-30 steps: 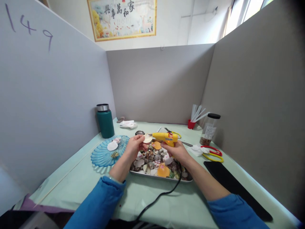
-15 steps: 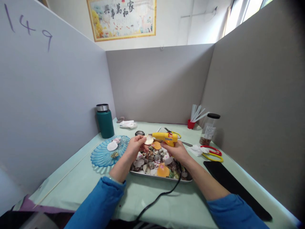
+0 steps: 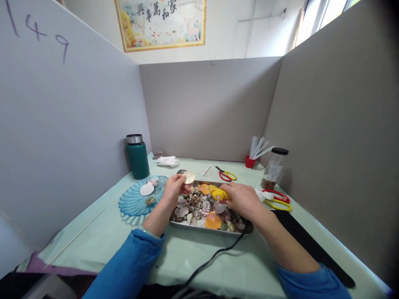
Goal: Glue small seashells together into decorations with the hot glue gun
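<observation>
Between the fingertips of my left hand [image 3: 175, 187] is a pale, flat scallop shell [image 3: 188, 177], held up over the back left corner of a metal tray [image 3: 199, 228]. My right hand [image 3: 245, 198] is wrapped round a yellow hot glue gun [image 3: 218, 192], above the tray's right side. The gun is partly covered by the hand, and its nozzle is hard to make out. Its black cord [image 3: 215, 253] runs over the tray's front edge toward me. Many small shells fill the tray, among them an orange scallop shell [image 3: 213, 220] near the front.
To the left are a blue glass plate [image 3: 127, 204] bearing a few shells and a green bottle [image 3: 138, 160]. Scissors [image 3: 227, 174] lie behind the tray. On the right stand a red cup [image 3: 249, 162] of glue sticks and a clear jar [image 3: 274, 170], near a black mat [image 3: 311, 245].
The glue gun has moved away from the shell and turned, its body now lower over the tray. The shell in my left hand has shifted slightly left and up.
</observation>
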`<state>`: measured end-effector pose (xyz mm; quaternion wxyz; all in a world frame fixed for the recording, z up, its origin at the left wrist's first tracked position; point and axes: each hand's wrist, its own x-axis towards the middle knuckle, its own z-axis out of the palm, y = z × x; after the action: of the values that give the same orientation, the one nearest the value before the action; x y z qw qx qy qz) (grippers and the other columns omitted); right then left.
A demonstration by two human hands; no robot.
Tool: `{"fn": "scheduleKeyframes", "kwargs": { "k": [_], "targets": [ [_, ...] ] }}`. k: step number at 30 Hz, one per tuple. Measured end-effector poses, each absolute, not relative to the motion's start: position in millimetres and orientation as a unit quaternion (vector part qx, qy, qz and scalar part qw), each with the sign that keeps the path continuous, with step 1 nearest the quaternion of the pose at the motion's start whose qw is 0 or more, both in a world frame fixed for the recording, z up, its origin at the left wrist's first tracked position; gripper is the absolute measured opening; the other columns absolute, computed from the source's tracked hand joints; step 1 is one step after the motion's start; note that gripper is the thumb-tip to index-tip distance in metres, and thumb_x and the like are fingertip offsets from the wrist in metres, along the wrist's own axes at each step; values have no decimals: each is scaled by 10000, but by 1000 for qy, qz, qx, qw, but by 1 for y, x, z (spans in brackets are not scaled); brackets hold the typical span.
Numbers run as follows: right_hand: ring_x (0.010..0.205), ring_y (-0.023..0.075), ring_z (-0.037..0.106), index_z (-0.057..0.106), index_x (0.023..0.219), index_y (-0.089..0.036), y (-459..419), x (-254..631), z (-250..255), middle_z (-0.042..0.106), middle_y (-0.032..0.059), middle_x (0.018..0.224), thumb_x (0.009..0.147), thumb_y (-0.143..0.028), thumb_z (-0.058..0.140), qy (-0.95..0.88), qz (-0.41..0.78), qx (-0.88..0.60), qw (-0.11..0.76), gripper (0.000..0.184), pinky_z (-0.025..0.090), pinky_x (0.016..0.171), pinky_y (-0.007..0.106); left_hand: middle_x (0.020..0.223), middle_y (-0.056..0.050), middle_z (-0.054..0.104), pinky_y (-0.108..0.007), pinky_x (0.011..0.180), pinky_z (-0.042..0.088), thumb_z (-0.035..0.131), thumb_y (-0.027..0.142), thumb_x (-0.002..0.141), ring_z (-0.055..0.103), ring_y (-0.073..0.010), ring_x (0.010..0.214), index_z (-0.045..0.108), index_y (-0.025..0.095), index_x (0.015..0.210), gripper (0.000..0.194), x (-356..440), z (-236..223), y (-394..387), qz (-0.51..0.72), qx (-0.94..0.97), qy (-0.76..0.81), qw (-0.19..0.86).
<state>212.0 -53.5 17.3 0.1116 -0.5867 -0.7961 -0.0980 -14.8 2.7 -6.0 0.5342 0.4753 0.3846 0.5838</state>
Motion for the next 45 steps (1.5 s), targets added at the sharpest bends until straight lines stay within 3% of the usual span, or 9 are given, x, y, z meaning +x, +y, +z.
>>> {"fn": "scheduleKeyframes", "kwargs": {
  "k": [4, 7, 10, 14, 18, 24, 29, 37, 45],
  "targets": [
    [879, 252, 587, 639, 1042, -254, -53, 229, 24, 646, 71, 964, 684, -493, 652, -835, -1, -549, 46, 431, 387, 667, 281, 564, -49, 651, -186, 384, 411, 642, 320, 692, 521, -87, 361, 535, 118, 787, 248, -14, -5, 2, 583, 474, 391, 531],
    [969, 246, 557, 596, 1145, -262, -55, 236, 38, 626, 71, 1053, 704, -540, 621, -852, 36, -514, 92, 522, 396, 746, 279, 563, -50, 651, -190, 382, 414, 644, 316, 691, 517, -87, 354, 531, 119, 775, 242, -13, -4, 0, 581, 475, 390, 533],
    [943, 224, 563, 651, 1045, -249, -59, 216, 53, 640, 71, 990, 809, -474, 528, -853, 5, -503, 136, 349, 391, 767, 275, 583, -55, 657, -196, 384, 423, 637, 309, 697, 526, -92, 360, 525, 121, 774, 232, -13, -2, -1, 583, 471, 385, 538],
    [852, 227, 602, 692, 921, -230, -53, 161, 57, 671, 77, 893, 811, -336, 538, -884, -35, -464, 41, 217, 403, 698, 278, 546, -42, 643, -195, 387, 426, 623, 285, 707, 543, -105, 367, 520, 125, 792, 208, -13, -2, -1, 585, 466, 390, 537],
    [812, 257, 632, 690, 908, -128, -41, 120, 45, 682, 151, 884, 730, -141, 577, -875, -61, -470, -98, 211, 423, 641, 280, 505, -30, 627, -200, 398, 434, 604, 276, 717, 548, -113, 363, 508, 135, 800, 190, -13, -2, 0, 581, 463, 398, 539],
    [762, 218, 641, 672, 919, -140, -42, 116, 33, 691, 126, 849, 698, -42, 549, -892, -51, -440, -92, 272, 420, 622, 246, 459, -23, 609, -192, 402, 431, 601, 287, 714, 554, -120, 369, 506, 136, 807, 200, -12, -3, -2, 579, 466, 401, 536],
    [753, 181, 614, 677, 861, -180, -38, 142, 39, 684, 80, 857, 713, -74, 519, -903, 6, -423, 71, 241, 415, 645, 239, 466, -11, 603, -185, 406, 429, 617, 316, 705, 554, -112, 376, 502, 135, 814, 240, -14, -1, -2, 591, 467, 386, 532],
    [574, 114, 589, 631, 820, -159, -24, 179, 42, 625, -6, 654, 713, -290, 620, -646, 397, -383, 527, 170, 484, 571, 250, 496, -2, 606, -217, 452, 475, 623, 342, 717, 587, -127, 420, 486, 149, 842, 268, -14, 1, -4, 579, 496, 373, 529],
    [595, 126, 629, 639, 819, -133, -22, 166, 26, 653, 15, 683, 634, -317, 716, -541, 443, -367, 614, 272, 488, 582, 240, 586, -37, 648, -241, 509, 511, 609, 329, 745, 645, -159, 511, 485, 134, 975, 326, 2, 5, -16, 493, 567, 347, 561]
  ]
}}
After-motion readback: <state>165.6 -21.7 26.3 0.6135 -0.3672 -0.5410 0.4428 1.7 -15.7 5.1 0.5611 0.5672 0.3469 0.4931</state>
